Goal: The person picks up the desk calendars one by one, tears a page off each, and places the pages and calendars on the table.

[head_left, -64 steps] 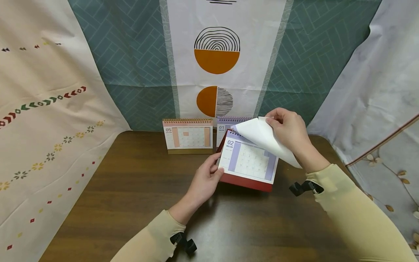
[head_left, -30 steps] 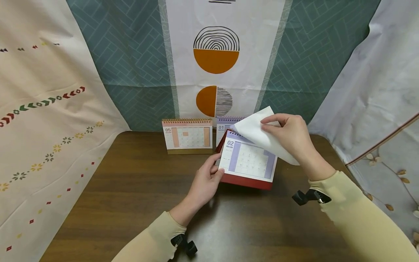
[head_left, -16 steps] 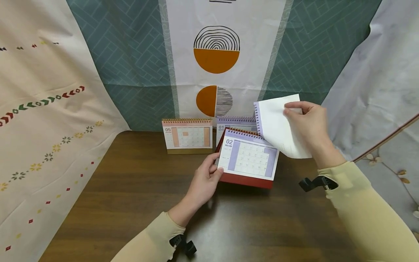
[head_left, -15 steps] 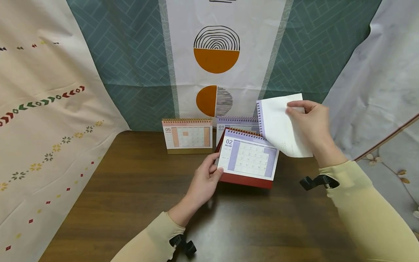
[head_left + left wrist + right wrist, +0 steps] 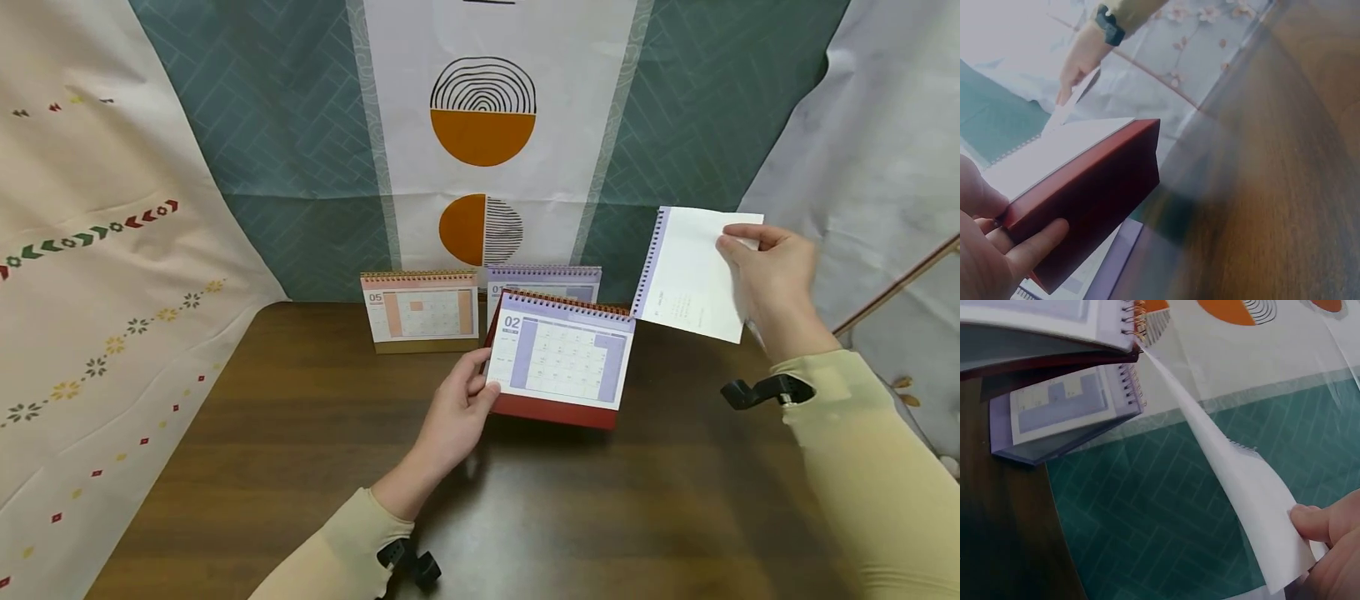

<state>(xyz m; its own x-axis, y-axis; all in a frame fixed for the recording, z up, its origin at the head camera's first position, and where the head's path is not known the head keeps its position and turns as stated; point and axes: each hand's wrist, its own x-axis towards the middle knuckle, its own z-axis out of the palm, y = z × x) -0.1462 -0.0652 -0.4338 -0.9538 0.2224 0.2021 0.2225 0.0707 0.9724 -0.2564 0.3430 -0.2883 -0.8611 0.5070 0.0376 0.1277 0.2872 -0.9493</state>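
In the head view my left hand (image 5: 453,408) grips the lower left edge of a red desk calendar (image 5: 555,410) whose top page reads 02. The thumb lies on the page side, and the left wrist view has fingers (image 5: 1041,247) under the red base. My right hand (image 5: 776,275) pinches a white calendar page (image 5: 693,267) by its far edge, off to the right. A row of binding holes runs down the sheet's left side. Its lower left corner meets the right end of the calendar's spiral binding (image 5: 570,303) in the head view.
Behind the red calendar a purple desk calendar (image 5: 543,275) marked 01 is partly covered. An orange-pink calendar (image 5: 422,312) marked 05 stands left of it. All are on a brown wooden table (image 5: 300,433), with a patterned cloth (image 5: 285,150) hanging at the back.
My right hand has pulled the page rightward, its holed edge coming off most of the spiral and swinging out flat. The left hand keeps its hold on the red calendar. The view has shifted slightly.
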